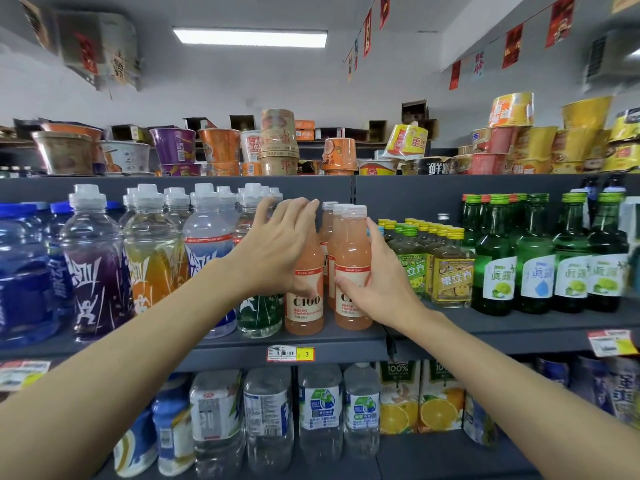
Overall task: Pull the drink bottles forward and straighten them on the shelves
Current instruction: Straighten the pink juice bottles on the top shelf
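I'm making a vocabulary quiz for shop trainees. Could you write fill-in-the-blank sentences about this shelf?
The right hand grips a bottle with a ___ cap.
The middle price tag reads ___.
The noodle cups stand on the ___ shelf.
The cartons picture halved ___.
Missing: white; 3; top; oranges.

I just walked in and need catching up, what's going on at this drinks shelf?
A person is tidying the middle shelf. Their right hand grips the front right pink bottle, thumb across its label. Their left hand is spread over the front left pink bottle beside it, fingers reaching up past its top. Both bottles stand upright near the shelf's front edge, with more pink bottles behind them.
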`<state>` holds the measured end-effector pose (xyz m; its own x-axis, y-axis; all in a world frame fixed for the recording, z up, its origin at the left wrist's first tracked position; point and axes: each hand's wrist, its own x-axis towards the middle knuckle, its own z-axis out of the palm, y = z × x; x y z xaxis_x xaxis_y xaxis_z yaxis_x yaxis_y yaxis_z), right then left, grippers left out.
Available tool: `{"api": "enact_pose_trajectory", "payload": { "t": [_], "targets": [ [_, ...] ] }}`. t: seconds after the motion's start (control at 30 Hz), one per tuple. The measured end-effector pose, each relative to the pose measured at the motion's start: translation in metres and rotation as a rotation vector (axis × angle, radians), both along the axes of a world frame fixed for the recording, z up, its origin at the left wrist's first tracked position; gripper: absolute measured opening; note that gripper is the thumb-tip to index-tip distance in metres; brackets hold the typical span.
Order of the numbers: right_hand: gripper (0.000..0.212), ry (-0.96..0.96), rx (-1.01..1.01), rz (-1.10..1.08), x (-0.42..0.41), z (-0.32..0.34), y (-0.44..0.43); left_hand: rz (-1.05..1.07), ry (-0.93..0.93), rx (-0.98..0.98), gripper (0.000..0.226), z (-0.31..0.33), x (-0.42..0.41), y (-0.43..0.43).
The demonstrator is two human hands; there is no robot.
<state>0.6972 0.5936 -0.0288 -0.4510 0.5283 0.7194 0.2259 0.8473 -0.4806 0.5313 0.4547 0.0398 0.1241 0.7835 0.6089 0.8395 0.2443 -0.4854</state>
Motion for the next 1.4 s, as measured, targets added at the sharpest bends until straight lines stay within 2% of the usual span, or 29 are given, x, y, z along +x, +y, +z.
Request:
{"api": "enact_pose_trajectory", "payload": {
  "t": [0.53, 0.6, 0.7, 0.8, 0.87, 1.0, 1.4],
  "targets": [
    [0.111, -0.012, 0.001, -0.07, 0.003, 0.001, -0.016, -0.023, -0.041, -0.018, 0.142, 0.003, 0.003, -0.002],
    [0.11, -0.016, 0.016, -0.081, 0.003, 0.001, -0.018, -0.05, -0.093, -0.02, 0.129, 0.01, 0.005, -0.001],
    [0.108, -0.03, 0.05, -0.109, 0.002, 0.0, -0.02, -0.066, -0.196, -0.018, 0.092, 0.024, 0.011, 0.006],
    [0.105, -0.029, 0.068, -0.137, 0.0, 0.0, -0.021, -0.09, -0.39, -0.057, 0.051, 0.029, 0.015, 0.016],
    [0.103, -0.018, 0.067, -0.132, 0.0, 0.0, -0.02, -0.085, -0.421, -0.074, 0.036, 0.029, 0.013, 0.022],
    [0.104, -0.012, 0.044, -0.121, 0.0, 0.001, -0.019, -0.068, -0.391, -0.088, 0.023, 0.031, 0.008, 0.027],
    [0.103, 0.003, 0.039, -0.101, 0.004, -0.001, -0.019, -0.193, -0.375, 0.006, 0.025, 0.023, 0.007, 0.026]
  ]
}}
